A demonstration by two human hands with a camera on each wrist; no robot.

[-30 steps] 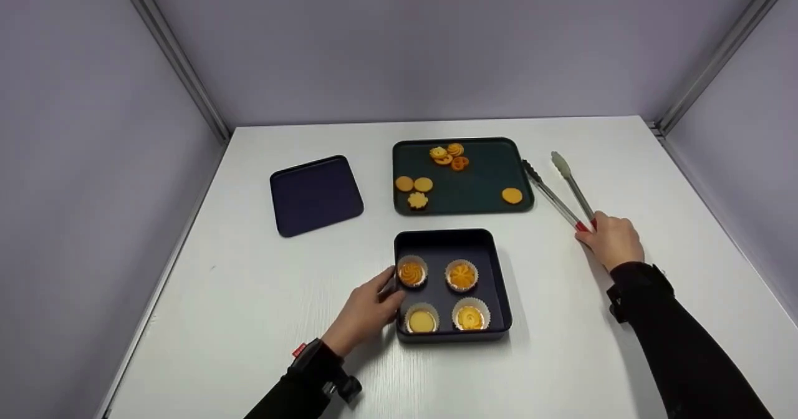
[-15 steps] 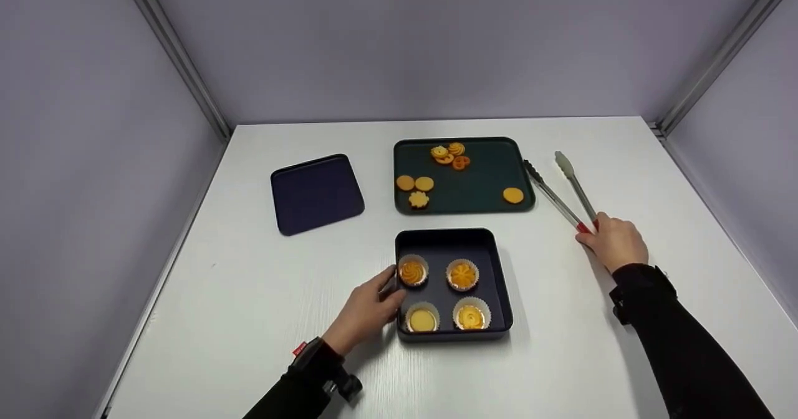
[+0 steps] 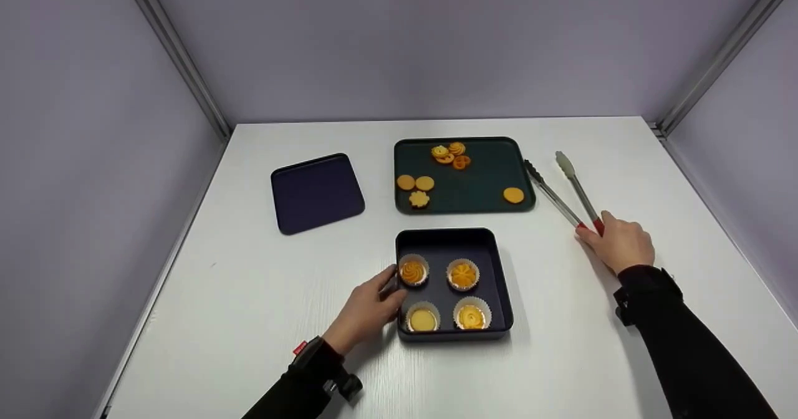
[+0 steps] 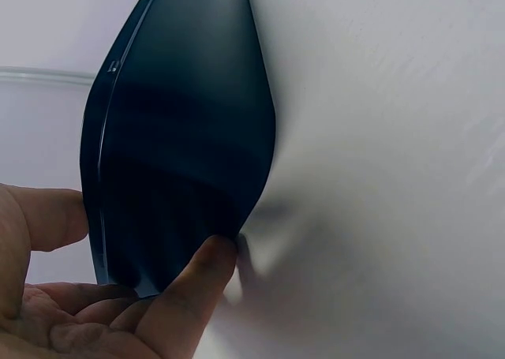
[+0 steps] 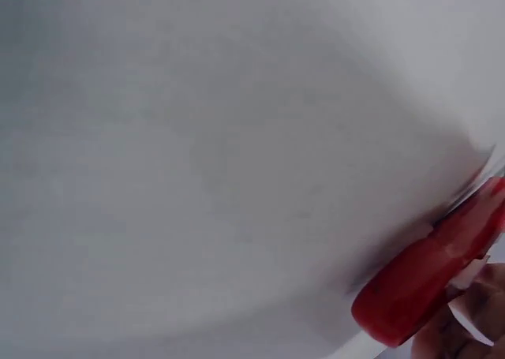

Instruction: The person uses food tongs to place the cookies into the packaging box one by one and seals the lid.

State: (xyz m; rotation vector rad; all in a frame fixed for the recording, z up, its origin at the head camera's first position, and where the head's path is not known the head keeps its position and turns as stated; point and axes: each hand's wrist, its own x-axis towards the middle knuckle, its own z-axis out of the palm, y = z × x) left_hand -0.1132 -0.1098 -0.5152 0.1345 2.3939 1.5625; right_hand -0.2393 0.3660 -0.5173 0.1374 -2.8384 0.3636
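Observation:
In the head view, my left hand (image 3: 368, 312) holds the left wall of a deep dark square baking pan (image 3: 458, 239). The left wrist view shows the thumb at the pan's (image 4: 181, 122) rim and fingers against its outside wall. Inside stand several paper cups, each with a biscuit, among them a swirled one (image 3: 412, 272) and a flower-patterned one (image 3: 462, 275). My right hand (image 3: 623, 244) grips the red-handled end of metal tongs (image 3: 583, 194), whose arms are spread on the table. In the right wrist view one red handle (image 5: 418, 284) shows near the fingers; the rest is cut off.
Behind the pan lies a dark green tray (image 3: 480, 179) bearing several biscuits, with one round biscuit (image 3: 514, 195) at its right. A flat dark purple tray (image 3: 317, 194) lies at the left, slightly turned. Pale panels (image 3: 399, 45) border the white table.
My right hand has shifted slightly to the right on the tongs' handles. The left hand and the pan have stayed in place.

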